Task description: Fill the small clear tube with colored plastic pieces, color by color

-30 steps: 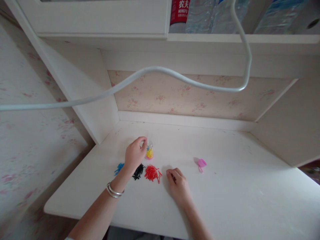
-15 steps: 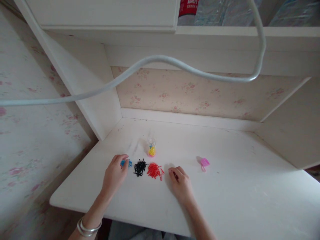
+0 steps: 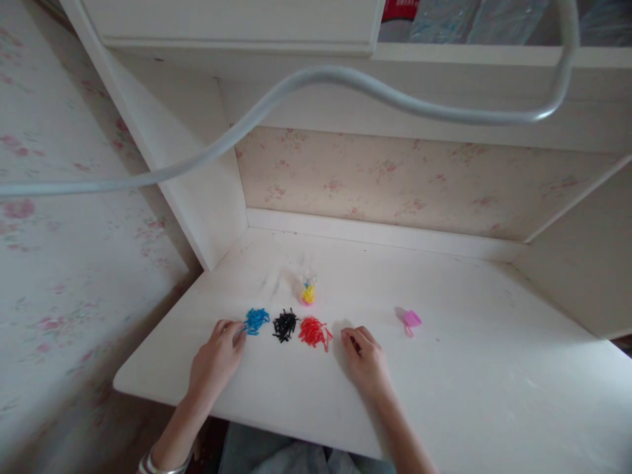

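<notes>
My left hand (image 3: 217, 355) is at the left edge of a small pile of blue rubber bands (image 3: 257, 320), thumb and forefinger pinched at a blue strand. Right of it lie a pile of black rubber bands (image 3: 285, 326) and a pile of red rubber bands (image 3: 313, 331). My right hand (image 3: 366, 361) rests on the desk just right of the red pile, its fingers curled together; whether anything is inside them cannot be made out. Behind the piles is a small clear container (image 3: 309, 289) with yellow and some blue inside and pink at its bottom.
A pink piece with a loop (image 3: 411, 320) lies on the white desk (image 3: 474, 382) to the right. A pale cable (image 3: 345, 76) crosses high in front of the view. Shelves (image 3: 237, 26) overhang the desk, and a papered wall (image 3: 74, 276) stands left.
My left hand has drawn back from over the blue bands toward the lower left, uncovering the pile. My right hand stays beside the red pile. The view has shifted slightly.
</notes>
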The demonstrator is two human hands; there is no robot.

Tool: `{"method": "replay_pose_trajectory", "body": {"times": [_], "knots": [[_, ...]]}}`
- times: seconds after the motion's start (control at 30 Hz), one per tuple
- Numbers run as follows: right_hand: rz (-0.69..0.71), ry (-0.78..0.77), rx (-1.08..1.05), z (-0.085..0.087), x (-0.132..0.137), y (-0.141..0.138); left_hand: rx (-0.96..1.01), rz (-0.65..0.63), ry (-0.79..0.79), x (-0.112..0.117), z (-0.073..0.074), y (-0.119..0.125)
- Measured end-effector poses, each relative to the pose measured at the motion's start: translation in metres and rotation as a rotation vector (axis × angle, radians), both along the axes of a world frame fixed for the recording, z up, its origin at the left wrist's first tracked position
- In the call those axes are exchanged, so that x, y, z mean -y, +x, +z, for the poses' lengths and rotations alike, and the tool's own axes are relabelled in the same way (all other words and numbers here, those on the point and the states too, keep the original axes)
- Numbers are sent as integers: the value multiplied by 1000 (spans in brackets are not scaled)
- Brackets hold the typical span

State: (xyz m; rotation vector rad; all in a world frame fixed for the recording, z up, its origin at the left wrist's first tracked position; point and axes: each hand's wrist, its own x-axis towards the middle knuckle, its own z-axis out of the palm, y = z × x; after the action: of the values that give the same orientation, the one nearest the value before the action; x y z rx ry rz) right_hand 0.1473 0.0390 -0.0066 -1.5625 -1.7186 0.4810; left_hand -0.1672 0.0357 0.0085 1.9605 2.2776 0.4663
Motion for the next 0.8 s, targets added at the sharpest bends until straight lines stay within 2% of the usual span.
{"method": "replay_pose_trajectory", "body": {"times": [0.27, 0.6, 0.8], "knots": [[-11, -2, -5, -2, -1, -1, 44, 23, 4, -2, -2, -4], [-3, -5, -5, 0, 1, -1, -2, 67, 12, 0, -1, -3], [12, -10, -6, 0, 0, -1, 13, 87, 94, -3, -12, -8]]}}
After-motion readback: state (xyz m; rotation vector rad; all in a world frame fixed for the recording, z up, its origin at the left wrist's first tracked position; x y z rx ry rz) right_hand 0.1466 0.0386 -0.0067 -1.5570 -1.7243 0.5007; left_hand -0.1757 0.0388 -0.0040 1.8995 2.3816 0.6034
